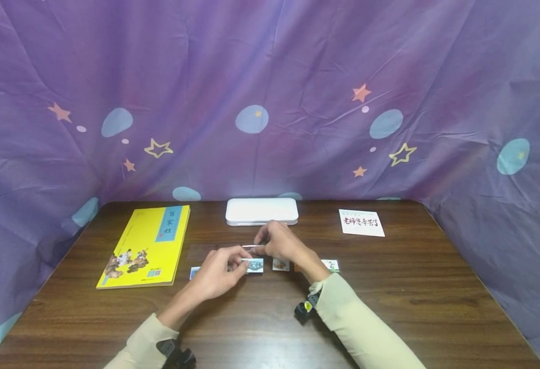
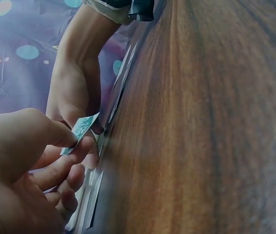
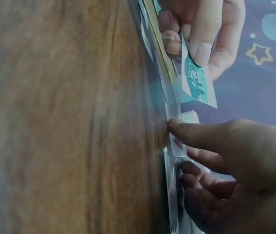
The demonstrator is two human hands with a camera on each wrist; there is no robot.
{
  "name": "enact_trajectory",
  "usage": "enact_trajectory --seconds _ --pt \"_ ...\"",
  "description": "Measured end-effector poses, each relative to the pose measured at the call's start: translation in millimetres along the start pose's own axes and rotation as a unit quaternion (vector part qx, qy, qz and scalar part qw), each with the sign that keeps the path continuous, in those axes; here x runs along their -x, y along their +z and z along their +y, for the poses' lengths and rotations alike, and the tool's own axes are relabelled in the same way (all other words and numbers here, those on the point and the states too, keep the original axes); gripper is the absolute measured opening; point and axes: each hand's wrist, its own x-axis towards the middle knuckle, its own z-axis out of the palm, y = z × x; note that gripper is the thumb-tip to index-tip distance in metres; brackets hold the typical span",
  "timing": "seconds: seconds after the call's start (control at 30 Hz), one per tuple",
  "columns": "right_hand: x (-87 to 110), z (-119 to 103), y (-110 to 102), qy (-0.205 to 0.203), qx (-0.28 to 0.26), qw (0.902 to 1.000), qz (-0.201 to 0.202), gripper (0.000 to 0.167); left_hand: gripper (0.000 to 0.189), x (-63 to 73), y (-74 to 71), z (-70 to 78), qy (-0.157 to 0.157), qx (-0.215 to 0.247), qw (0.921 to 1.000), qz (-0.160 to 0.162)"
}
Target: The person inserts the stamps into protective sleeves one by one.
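Right now, the teal stamp (image 1: 256, 265) is up off the table (image 1: 270, 328), near its middle, pinched between thumb and fingertip of the left hand (image 1: 221, 271), the other fingers loosely bent. Just beyond, the right hand (image 1: 281, 242) clamps the edge of a clear plastic strip (image 3: 177, 146), fingers bunched close. The left thumb covers part of the stamp, and the strip's far outline melts into glare. Nearby, one small picture piece (image 1: 194, 271) peeks past the left wrist, mostly hidden; an orange one (image 1: 297, 267) is cut off by the right forearm, its print unreadable.
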Motion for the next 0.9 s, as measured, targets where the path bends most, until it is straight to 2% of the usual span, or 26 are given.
enact_trajectory --seconds 0.1,0.17,0.3,0.4,0.6,0.73,0.9 --pt "-1.8 5.0 0.5 -0.026 -0.022 0.9994 -0.003 0.013 0.011 0.1 -0.1 -0.1 0.000 0.001 1.0000 0.001" --pt "-2.4 8.4 -0.4 -0.038 -0.064 0.9972 -0.005 0.012 0.011 -0.1 0.1 0.0 0.001 0.002 1.0000 0.004" --pt "-0.9 13.2 -4.5 -0.032 -0.181 0.9828 -0.015 0.019 0.010 -0.3 0.7 0.2 0.002 0.005 0.9999 0.016" --pt "3.2 14.9 -8.5 -0.018 -0.232 0.9724 -0.016 0.026 0.011 -0.2 0.8 -0.7 0.007 0.013 0.9994 0.032" --pt "20.1 14.9 -17.4 -0.001 -0.250 0.9682 0.005 0.021 0.016 3.5 -1.6 -3.0 0.000 0.035 0.9971 0.068" --pt "38.0 18.2 -22.1 0.000 -0.252 0.9676 0.019 0.019 0.018 9.6 -2.1 -4.1 -0.006 0.052 0.9957 0.077" --pt "64.9 24.7 -24.5 -0.009 -0.270 0.9626 -0.015 0.022 0.017 20.6 0.1 -4.4 -0.004 0.076 0.9944 0.073"
